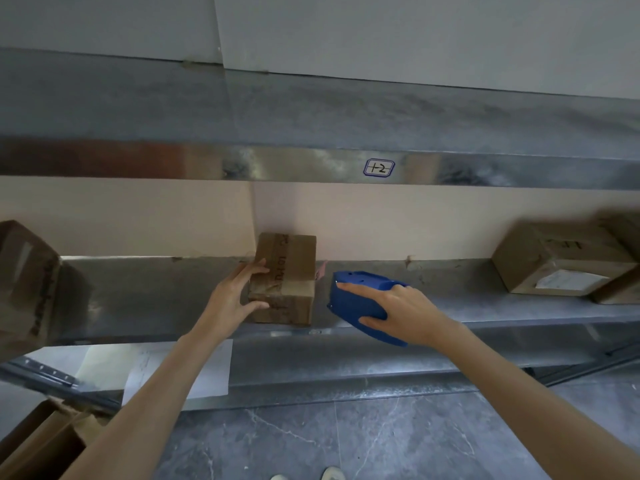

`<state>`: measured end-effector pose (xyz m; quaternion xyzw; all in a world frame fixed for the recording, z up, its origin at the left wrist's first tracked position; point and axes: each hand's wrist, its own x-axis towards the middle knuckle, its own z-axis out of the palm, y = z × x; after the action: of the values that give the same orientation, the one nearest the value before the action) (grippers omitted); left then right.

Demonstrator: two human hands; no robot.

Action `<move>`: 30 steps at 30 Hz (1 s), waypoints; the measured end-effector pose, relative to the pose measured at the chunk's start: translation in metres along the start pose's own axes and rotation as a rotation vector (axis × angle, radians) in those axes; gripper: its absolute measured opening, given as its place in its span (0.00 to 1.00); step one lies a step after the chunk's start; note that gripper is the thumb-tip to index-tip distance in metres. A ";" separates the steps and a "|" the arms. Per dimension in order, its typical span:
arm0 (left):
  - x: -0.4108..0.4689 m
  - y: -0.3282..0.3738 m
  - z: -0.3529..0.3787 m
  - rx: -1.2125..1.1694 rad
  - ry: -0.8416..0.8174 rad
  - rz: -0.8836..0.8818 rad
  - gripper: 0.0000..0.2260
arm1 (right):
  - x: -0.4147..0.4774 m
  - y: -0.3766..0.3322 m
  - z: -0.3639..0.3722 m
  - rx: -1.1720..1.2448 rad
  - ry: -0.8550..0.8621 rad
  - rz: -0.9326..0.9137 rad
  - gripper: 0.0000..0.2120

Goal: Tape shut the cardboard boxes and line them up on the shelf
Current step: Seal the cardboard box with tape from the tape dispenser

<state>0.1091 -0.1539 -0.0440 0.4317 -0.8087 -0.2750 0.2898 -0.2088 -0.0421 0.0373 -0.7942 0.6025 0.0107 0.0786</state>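
Observation:
A small taped cardboard box [289, 271] stands on the metal shelf [166, 299], near its front edge. My left hand [233, 296] grips the box's left side, fingers on its top and front. My right hand [398, 311] holds a blue tape dispenser [353, 299] just to the right of the box, a small gap between them. Brown tape runs across the box's top and down its front.
A larger box [24, 289] sits at the shelf's far left, and two more boxes [561, 261] at the far right. Another shelf [311, 168] hangs above. An open carton [38, 441] and paper sheets [207, 368] lie below, over a dark floor.

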 end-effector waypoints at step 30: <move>-0.002 0.003 -0.002 -0.053 -0.009 -0.011 0.30 | -0.046 -0.012 -0.053 0.097 -0.077 -0.040 0.31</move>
<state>0.1102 -0.1507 -0.0410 0.4270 -0.8002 -0.2999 0.2958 -0.2139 -0.0020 0.0957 -0.8002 0.5830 0.0105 0.1402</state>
